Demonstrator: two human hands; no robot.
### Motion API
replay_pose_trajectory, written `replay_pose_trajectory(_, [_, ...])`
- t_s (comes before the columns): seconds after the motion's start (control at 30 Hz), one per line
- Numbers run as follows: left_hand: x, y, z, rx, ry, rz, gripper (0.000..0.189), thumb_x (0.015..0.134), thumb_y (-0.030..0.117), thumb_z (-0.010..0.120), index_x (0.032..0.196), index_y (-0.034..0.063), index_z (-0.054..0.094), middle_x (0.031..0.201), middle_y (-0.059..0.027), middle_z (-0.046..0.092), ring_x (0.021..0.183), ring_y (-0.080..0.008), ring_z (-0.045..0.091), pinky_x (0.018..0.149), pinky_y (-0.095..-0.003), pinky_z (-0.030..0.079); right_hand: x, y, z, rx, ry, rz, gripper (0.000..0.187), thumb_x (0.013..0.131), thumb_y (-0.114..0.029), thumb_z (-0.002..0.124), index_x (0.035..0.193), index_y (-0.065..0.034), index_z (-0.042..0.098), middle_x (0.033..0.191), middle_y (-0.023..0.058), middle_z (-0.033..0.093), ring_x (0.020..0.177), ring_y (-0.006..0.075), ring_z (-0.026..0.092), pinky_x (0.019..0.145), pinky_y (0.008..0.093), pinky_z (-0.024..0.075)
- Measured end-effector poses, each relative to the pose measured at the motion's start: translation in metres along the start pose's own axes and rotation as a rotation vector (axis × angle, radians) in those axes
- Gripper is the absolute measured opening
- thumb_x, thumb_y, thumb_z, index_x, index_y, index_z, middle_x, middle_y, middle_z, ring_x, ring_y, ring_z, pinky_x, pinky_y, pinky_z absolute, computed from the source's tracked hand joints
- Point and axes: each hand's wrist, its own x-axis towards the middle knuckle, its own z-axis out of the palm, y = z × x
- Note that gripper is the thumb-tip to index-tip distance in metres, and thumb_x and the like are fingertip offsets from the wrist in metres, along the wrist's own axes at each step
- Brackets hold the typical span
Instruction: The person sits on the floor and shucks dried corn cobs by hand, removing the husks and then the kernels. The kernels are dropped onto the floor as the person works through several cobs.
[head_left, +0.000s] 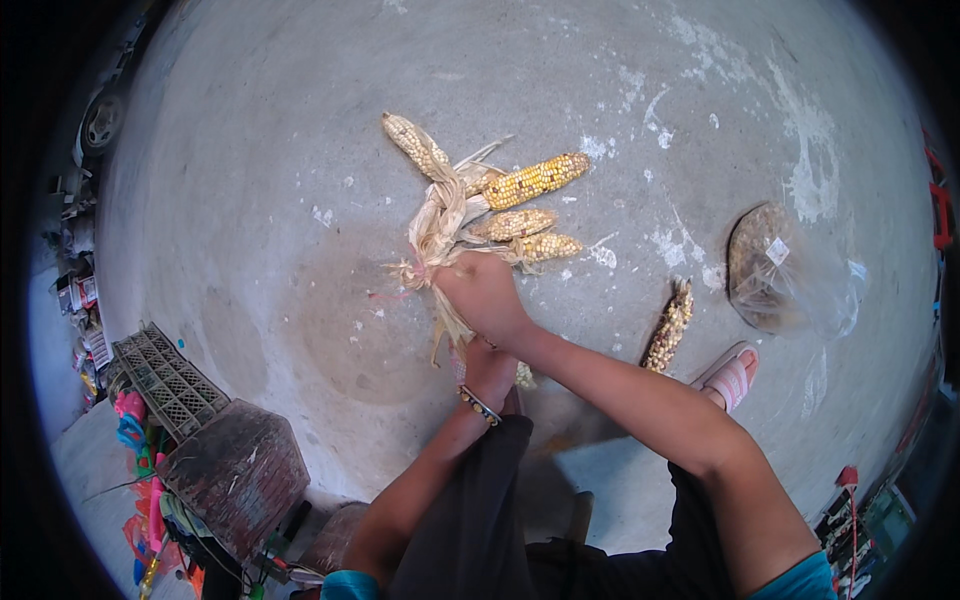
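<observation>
A bundle of dried corn cobs lies on the concrete floor, its pale husks (444, 214) gathered and bound with a thin pink tie (418, 266). My right hand (484, 296) is closed in a fist over the gathered husks. Fanning out beyond it are a pale cob (415, 145), a yellow cob with dark kernels (536, 181) and smaller cobs (517, 224). Below the right wrist, my left hand (489, 369) is close to hanging husk strips; its fingers are mostly hidden. Pale kernels of another cob (525, 376) show beside it.
A loose dark-kernelled cob (670, 328) lies right of my arms, near my sandalled foot (731, 379). Farther right sits a clear plastic bag with brownish contents (765, 270). At lower left stand a worn wooden stool (236, 469) and a plastic crate (171, 381).
</observation>
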Motion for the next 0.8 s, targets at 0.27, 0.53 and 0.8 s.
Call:
replay_pose_trajectory(0.27, [0.000,0.008,0.008,0.070,0.070,-0.069,0.029,0.083,0.017,0.058,0.106,0.0007,0.054,0.102,-0.0073,0.058,0.096,-0.0135,0.054,0.077,-0.0316,0.043,-0.005,-0.009,-0.002,-0.289,-0.003,-0.221,0.036,0.079,-0.026,0.063,0.061,0.0039,0.056,0.061,0.0239,0.055,0.057,0.0396,0.056,0.052,0.0434,0.0437])
replay_pose_trajectory(0.53, [0.016,-0.038,-0.004,0.105,-0.019,-0.021,0.037,0.084,0.019,0.059,0.114,0.0022,0.048,0.108,-0.0068,0.054,0.103,-0.0148,0.051,0.083,-0.0320,0.042,-0.008,-0.010,0.003,-0.531,-0.077,-0.336,0.037,0.081,-0.034,0.060,0.065,-0.0014,0.058,0.058,0.0197,0.057,0.056,0.0368,0.058,0.051,0.0448,0.0462])
replay_pose_trajectory(0.8, [0.024,-0.066,-0.018,0.109,-0.100,-0.059,0.033,0.086,0.019,0.057,0.114,0.0027,0.048,0.108,-0.0053,0.054,0.102,-0.0138,0.051,0.082,-0.0306,0.043,-0.007,-0.005,0.006,-0.647,-0.198,-0.561,0.039,0.083,-0.037,0.057,0.064,-0.0029,0.057,0.056,0.0173,0.057,0.053,0.0345,0.058,0.048,0.0437,0.0456])
